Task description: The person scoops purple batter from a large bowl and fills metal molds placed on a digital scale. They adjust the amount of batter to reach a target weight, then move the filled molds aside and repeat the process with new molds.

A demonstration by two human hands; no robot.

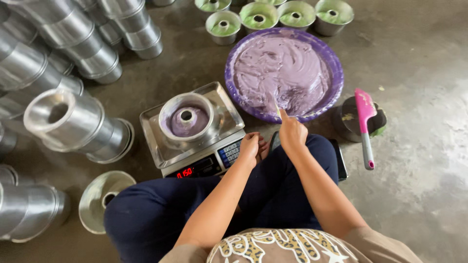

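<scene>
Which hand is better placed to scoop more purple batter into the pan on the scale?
Probably the right hand: it already holds a utensil dipped in the purple batter at the basin's near rim. The left hand rests empty by the scale, beside the tube pan.

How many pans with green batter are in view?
5, in a cluster at the top edge above the purple basin. The frame edge cuts off some, so more may be hidden.
</scene>
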